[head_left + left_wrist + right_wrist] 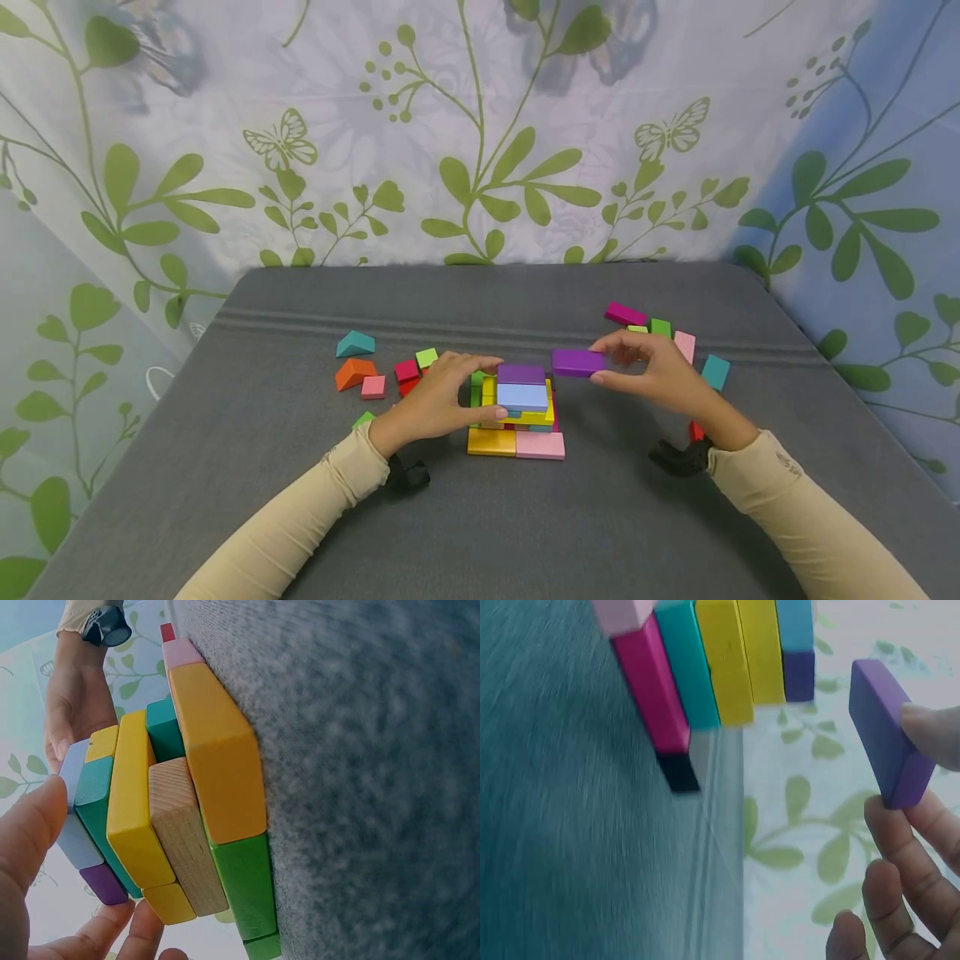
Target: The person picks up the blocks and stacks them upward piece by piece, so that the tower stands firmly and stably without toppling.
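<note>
A layered stack of coloured toy blocks [517, 417] stands at mid-table, with a light blue block [522, 397] and a purple block [521, 374] side by side on top. My left hand [444, 396] holds the stack's upper left side, thumb at the light blue block and fingertips by the purple one. Just right of the stack, my right hand [651, 373] pinches a second purple block [578, 364] between thumb and fingers. The right wrist view shows that held block [885, 735] apart from the stack. Lower layers include yellow, teal, bare wood, orange and pink blocks.
Loose blocks lie left of the stack, among them a teal arch-like block [356, 342], an orange one [355, 373] and a pink cube [373, 387]. More lie behind and beside my right hand, including a magenta block [626, 314] and a teal block [716, 372]. A patterned curtain [480, 125] hangs behind the grey table.
</note>
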`<state>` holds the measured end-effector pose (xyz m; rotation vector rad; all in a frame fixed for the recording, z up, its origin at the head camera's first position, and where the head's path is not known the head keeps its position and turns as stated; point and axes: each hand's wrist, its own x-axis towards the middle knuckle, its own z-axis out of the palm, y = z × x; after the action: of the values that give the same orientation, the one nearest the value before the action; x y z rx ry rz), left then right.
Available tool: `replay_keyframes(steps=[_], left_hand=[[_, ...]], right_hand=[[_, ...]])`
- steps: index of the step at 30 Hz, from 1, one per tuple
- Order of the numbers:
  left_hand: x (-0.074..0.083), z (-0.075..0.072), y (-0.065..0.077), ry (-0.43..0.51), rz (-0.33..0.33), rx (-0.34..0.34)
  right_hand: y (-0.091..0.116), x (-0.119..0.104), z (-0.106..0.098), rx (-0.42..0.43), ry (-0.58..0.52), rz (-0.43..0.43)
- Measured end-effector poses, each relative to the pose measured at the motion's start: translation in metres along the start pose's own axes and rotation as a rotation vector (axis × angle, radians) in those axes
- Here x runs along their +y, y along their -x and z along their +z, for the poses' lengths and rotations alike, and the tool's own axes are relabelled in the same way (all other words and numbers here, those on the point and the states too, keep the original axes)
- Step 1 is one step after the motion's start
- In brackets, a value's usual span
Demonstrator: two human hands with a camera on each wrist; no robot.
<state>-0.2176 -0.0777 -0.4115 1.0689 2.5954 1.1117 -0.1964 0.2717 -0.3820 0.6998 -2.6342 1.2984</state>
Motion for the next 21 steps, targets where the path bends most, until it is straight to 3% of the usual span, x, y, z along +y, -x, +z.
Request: replay_keyframes(steps=[10,21], left_hand=[[-0.001,0.0,-0.001,0.017,-0.019,-0.011],[-0.002,-0.001,0.0,0.017,-0.023,-0.021]], right_hand=[[-0.02,-0.003,0.033,-0.063,-0.047,-0.004],[-0.029,-0.01,0.048,-0.108,-0.084,-0.013]])
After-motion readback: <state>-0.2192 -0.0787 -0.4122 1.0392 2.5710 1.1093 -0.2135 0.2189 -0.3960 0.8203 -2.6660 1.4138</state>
